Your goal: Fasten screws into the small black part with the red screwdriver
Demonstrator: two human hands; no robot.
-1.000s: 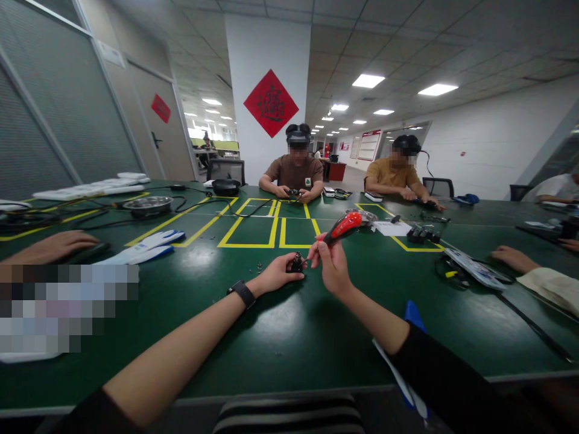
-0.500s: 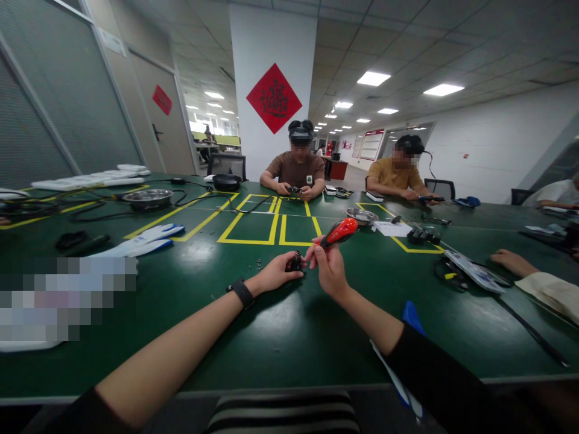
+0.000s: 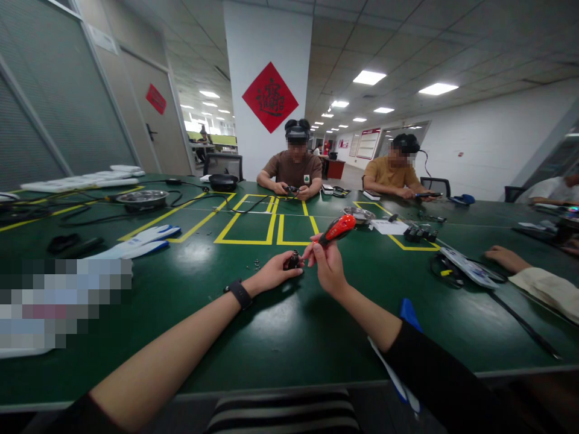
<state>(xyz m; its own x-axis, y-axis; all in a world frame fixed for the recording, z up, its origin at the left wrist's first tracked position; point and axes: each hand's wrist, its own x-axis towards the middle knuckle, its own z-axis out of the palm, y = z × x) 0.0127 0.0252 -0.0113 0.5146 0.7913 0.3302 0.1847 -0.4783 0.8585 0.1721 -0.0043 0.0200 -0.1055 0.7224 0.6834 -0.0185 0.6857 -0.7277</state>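
Note:
My left hand (image 3: 277, 270), with a dark watch on its wrist, is closed around a small black part (image 3: 294, 259) with a metal-looking top; most of that part is covered by fingers. A red and black screwdriver (image 3: 337, 230) is in my right hand (image 3: 330, 268), its thick handle slanting up to the right. Fingers hide the screwdriver's tip, on the side towards the black part, so I cannot tell whether the two touch. Several tiny screws (image 3: 256, 264) lie on the green table (image 3: 280, 355) just left of my left hand.
White and blue gloves (image 3: 151, 236) lie at left, near a metal bowl (image 3: 142, 198) and cables. Another metal bowl (image 3: 359, 215), white paper (image 3: 388, 227) and black parts (image 3: 420, 232) are at right. Another person's hand (image 3: 506, 258) rests farther right; two people sit opposite.
The view has shifted slightly, so the surroundings appear a little to the left. Both hands keep nearly the same pose and grip on the black part and the screwdriver.

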